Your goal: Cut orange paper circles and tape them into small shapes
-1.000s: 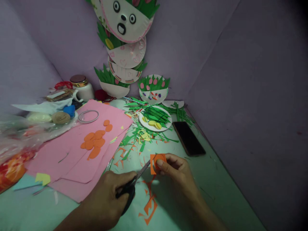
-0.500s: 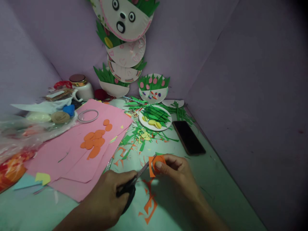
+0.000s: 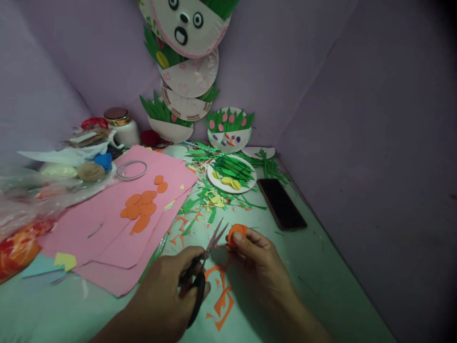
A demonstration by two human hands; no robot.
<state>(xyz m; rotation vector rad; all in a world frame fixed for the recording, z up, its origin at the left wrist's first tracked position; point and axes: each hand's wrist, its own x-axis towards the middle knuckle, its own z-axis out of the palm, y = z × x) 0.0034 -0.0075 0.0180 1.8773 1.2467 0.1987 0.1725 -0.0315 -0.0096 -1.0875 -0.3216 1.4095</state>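
My left hand (image 3: 167, 290) is closed round the handles of a pair of black-handled scissors (image 3: 211, 243), whose blades stand apart and point up and away. Just right of the blade tips, a rounded piece of orange paper (image 3: 237, 233) is pinched between the thumb and fingers of my right hand (image 3: 262, 259). The blades are clear of this piece. Below them, orange paper offcuts (image 3: 224, 305) lie on the table. Several cut orange paper ovals (image 3: 140, 209) rest in a cluster on the pink paper sheets (image 3: 103, 238) to the left.
A white paper plate (image 3: 210, 183) carries green strips and yellow ovals. A phone (image 3: 282, 204) lies right of it. Green and yellow scraps (image 3: 214, 200) litter the middle. Decorated plates (image 3: 189, 78) are against the wall; a lidded jar (image 3: 123, 128) and plastic bags (image 3: 21, 200) are on the left.
An orange strip has come off the paper in my right hand and dropped onto the offcuts below. The scissors have moved off the paper and their blades have opened.
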